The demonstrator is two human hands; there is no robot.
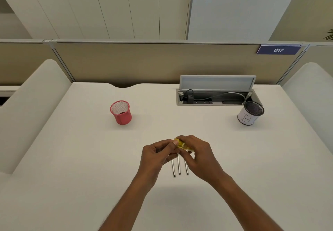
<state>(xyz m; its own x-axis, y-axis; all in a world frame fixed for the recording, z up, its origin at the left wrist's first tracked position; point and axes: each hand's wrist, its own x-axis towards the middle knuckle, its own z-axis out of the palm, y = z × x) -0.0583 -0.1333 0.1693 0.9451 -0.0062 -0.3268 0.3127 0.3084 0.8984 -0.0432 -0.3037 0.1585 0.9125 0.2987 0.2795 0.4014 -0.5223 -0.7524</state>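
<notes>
Both hands meet over the middle of the white desk (90, 158). My left hand (155, 156) and my right hand (199, 156) together pinch a small yellow object (182, 145), partly hidden by the fingers. Three thin metal rods (179, 166) lie side by side on the desk just below the hands, their far ends hidden under the fingers. I cannot tell whether the rods touch the yellow object.
A red mesh cup (121, 112) stands at the back left of the desk. A black mesh cup with a white paper label (250, 113) stands at the back right. Behind it an open cable tray (215, 99) with plugs has its lid raised. Padded dividers flank the desk.
</notes>
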